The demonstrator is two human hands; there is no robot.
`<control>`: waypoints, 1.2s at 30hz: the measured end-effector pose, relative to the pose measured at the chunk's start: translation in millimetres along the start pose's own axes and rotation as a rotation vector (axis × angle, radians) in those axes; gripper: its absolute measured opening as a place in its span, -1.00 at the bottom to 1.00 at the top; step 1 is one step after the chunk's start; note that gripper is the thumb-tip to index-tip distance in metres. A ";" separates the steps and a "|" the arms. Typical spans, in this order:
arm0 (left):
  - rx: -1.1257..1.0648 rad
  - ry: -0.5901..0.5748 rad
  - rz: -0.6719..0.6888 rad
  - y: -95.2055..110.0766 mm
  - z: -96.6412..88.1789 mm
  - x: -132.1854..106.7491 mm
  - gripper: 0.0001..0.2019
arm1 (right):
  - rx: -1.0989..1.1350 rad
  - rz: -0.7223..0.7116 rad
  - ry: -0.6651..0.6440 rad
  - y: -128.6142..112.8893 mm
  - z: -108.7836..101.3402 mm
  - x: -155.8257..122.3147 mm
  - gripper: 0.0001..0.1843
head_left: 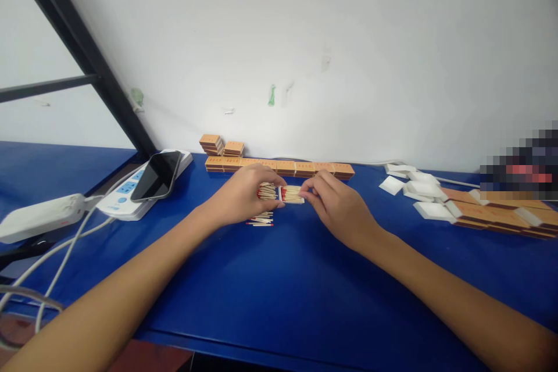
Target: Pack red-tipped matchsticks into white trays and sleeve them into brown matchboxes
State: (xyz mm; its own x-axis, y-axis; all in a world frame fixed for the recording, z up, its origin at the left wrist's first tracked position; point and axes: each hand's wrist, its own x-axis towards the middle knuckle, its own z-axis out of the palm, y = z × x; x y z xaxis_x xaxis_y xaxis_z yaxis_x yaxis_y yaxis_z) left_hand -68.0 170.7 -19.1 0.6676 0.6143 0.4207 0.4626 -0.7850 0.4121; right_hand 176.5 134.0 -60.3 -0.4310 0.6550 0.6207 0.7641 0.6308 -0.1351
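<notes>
A small white matchbox tray (297, 202) lies on the blue table, filled with red-tipped matches (291, 193). My left hand (248, 195) curves around the tray's left end, thumb in front and fingers behind. Under and beside that palm is a pile of loose matches (267, 190), partly covered by the hand. A few more loose matches (261, 222) lie just in front of it. The fingers of my right hand (333, 203) are pinched together at the right ends of the matches in the tray.
Behind my hands runs a row of orange matchboxes (285, 167), with short stacks (211, 142) at its left. White empty trays (421, 186) and orange sleeves (483, 215) are heaped at right. A phone (157, 175) rests on a power strip (126, 189) at left, near cables and a white wall.
</notes>
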 end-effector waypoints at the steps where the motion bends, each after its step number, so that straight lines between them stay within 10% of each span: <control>1: -0.005 0.002 0.000 -0.4 0.0 -0.2 -0.70 | -0.001 0.002 0.000 0.1 0.3 -0.1 -0.84; 14: -0.010 0.040 -0.013 -3.1 -3.2 -0.5 -0.72 | 0.215 0.015 0.056 -14.5 1.8 -1.8 -0.85; 25: 0.049 0.061 -0.020 -3.4 -8.6 0.5 -0.78 | 0.336 0.020 -0.243 -45.4 29.9 -3.4 -0.94; 36: 0.041 0.056 -0.026 -3.8 -9.5 -0.4 -0.80 | 0.454 0.029 -0.419 -59.9 6.4 -1.2 -0.76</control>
State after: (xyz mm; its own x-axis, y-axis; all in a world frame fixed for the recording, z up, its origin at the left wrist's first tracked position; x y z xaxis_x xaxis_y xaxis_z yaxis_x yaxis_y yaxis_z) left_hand -75.6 174.1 -13.2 0.6219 0.6369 0.4556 0.5033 -0.7708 0.3906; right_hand 128.2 98.1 -57.9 -0.6354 0.7241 0.2683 0.5371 0.6640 -0.5202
